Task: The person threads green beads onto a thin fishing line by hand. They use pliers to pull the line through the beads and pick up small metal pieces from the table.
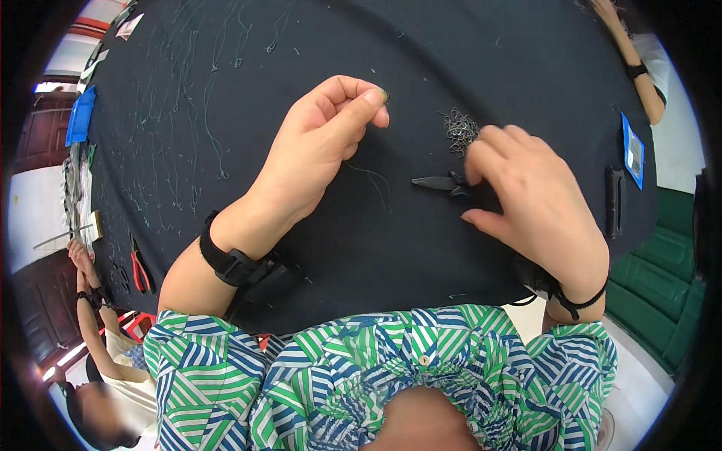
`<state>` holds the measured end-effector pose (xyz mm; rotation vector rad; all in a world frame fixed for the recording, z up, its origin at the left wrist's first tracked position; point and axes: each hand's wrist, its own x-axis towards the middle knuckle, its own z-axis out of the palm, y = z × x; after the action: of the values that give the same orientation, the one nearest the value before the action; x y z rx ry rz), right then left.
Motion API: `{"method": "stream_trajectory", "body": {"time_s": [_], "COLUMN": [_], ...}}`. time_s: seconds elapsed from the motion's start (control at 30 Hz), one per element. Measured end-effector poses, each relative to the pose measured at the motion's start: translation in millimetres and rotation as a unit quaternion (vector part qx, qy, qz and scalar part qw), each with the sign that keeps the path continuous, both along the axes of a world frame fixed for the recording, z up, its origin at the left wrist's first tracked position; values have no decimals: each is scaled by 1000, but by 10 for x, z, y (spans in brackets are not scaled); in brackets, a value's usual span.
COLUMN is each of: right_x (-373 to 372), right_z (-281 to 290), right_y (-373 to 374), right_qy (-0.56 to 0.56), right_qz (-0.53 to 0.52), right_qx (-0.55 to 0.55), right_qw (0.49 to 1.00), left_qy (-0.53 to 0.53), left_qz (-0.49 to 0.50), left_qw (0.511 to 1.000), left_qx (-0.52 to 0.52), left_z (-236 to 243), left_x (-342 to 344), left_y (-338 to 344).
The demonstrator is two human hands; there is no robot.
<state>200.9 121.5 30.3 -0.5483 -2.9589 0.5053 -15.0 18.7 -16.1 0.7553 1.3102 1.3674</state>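
My left hand [323, 135] is raised over the black cloth with thumb and forefinger pinched on a thin green thread. A bit of green shows at the fingertips, and loose thread ends [382, 188] hang below the palm. My right hand [526, 188] hovers at the right with thumb and fingers apart, partly covering a small black tool with a pointed blade [435, 183]; its handle end is hidden. Just beyond those fingers is a pile of small dark wire hooks [459, 129]. Nothing shows between the right thumb and fingers.
Many threads with small hooks [214, 113] lie spread over the black cloth [338, 248] at the left. Red-handled pliers [139, 269] rest at the left edge. Blue packets [634, 154] and a black bar [615, 201] lie at the right. Other people's arms [632, 68] show at both sides.
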Motion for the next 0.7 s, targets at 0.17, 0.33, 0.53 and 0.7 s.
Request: {"method": "stream_trajectory", "body": {"time_s": [0.17, 0.33, 0.53, 0.7], "right_x": [27, -17, -167, -174], "right_z": [40, -42, -56, -55], "right_y": [17, 110, 197, 224], "right_qy": [-37, 16, 95, 168], "right_qz": [10, 71, 46, 19], "right_qx": [7, -8, -114, -54], "right_qw": [999, 997, 988, 984], "left_qy": [25, 8, 4, -4], "left_qz": [7, -5, 7, 11], "left_qw": [1000, 1000, 1000, 1000], "left_qx": [4, 4, 17, 17], "left_z": [-20, -9, -16, -3], "left_x": [11, -14, -1, 16], "left_y": [0, 2, -1, 5]}}
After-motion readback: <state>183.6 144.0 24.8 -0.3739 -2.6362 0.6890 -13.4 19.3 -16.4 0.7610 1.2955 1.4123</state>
